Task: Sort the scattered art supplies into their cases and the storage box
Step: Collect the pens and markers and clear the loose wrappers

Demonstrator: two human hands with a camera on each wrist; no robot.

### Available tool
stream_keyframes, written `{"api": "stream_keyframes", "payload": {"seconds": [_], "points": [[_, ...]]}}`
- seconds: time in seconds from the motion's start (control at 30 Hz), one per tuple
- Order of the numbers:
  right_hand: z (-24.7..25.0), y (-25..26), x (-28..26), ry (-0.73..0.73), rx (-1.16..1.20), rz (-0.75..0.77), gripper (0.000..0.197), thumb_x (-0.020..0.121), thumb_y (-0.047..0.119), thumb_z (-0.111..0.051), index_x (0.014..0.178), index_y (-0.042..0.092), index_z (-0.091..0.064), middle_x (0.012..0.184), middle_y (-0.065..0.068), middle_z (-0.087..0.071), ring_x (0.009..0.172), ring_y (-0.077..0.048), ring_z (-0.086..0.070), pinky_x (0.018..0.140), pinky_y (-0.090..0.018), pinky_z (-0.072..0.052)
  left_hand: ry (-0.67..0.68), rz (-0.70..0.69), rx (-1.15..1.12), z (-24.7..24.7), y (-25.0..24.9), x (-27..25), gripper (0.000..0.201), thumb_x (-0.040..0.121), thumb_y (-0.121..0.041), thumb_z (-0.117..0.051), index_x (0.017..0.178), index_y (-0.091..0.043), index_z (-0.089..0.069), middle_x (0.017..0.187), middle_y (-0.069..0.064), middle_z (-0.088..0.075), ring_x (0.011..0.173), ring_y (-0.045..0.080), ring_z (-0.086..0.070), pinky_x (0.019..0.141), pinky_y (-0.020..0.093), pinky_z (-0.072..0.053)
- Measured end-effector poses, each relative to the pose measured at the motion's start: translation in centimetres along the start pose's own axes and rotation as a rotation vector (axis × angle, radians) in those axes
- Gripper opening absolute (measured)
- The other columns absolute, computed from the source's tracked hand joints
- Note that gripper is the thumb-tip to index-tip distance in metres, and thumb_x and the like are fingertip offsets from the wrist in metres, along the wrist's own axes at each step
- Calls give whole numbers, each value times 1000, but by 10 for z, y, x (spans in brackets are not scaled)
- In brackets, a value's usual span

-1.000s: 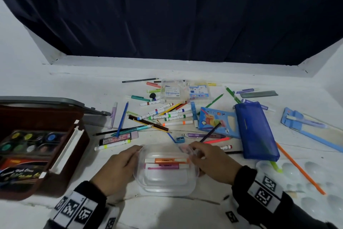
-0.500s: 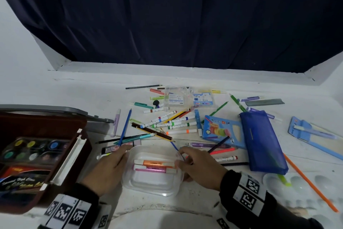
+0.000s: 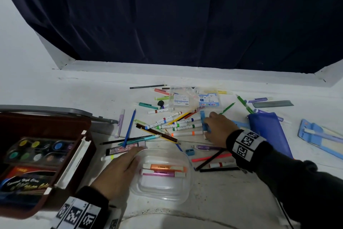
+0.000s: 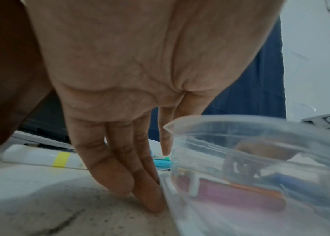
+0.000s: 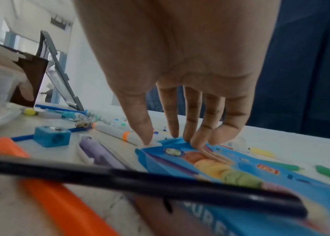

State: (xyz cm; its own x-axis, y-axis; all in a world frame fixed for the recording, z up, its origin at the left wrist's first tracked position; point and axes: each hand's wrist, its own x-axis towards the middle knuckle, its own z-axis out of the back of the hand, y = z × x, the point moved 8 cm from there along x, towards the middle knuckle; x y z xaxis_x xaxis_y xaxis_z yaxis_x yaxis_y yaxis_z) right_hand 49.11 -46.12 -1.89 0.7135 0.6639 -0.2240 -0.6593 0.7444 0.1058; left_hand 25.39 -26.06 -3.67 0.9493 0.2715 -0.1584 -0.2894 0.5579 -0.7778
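A clear plastic box (image 3: 167,197) sits near the table's front edge and holds an orange highlighter (image 3: 163,167) and a pink highlighter (image 3: 159,173). My left hand (image 3: 130,162) rests against its left wall with straight fingers (image 4: 140,183) touching the box (image 4: 261,143). My right hand (image 3: 209,126) reaches over to the right end of a pile of white markers (image 3: 181,126). In the right wrist view its fingertips (image 5: 196,142) touch the end of a blue coloured-pencil box (image 5: 240,167), and they grip nothing.
An open brown watercolour case (image 3: 37,154) stands at the left. A blue pencil pouch (image 3: 267,130) lies to the right of my right hand. A blue sharpener (image 3: 190,152), a purple pen (image 5: 99,153), a black pencil (image 5: 140,175) and a clear marker case (image 3: 194,99) lie around.
My right hand has left the clear box and moved forward to the markers and the blue pencil box. My left hand stays at the box's left side.
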Motion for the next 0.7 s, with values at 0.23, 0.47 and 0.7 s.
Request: {"api": "stream_keyframes", "payload": {"seconds": [0.23,0.47,0.7], "points": [[-3,14,16,121,-129,-51,39,88,33,-56,125,23,-47,119,-8,-47,104,-28,-55,83,-37,-45,-3,22,35,-1,-5,2,31,100,-42,-42,129,-44,-53,102,-31,-68,97,-11,-61,91,24,-51],[5,11,22,49,-15,-102,13,83,23,-62,93,19,-57,105,-6,-59,90,-24,-60,72,-29,-48,1,58,37,-5,-9,3,22,102,-32,-50,118,-46,-58,84,-5,-69,71,7,-64,73,30,-53],[24,-11,16,-134,368,-214,13,78,23,-72,91,23,-69,105,12,-57,97,-19,-62,77,-26,-48,-305,-104,156,46,-62,31,14,97,-26,-60,100,-39,-63,80,-10,-67,69,4,-65,64,19,-51]]}}
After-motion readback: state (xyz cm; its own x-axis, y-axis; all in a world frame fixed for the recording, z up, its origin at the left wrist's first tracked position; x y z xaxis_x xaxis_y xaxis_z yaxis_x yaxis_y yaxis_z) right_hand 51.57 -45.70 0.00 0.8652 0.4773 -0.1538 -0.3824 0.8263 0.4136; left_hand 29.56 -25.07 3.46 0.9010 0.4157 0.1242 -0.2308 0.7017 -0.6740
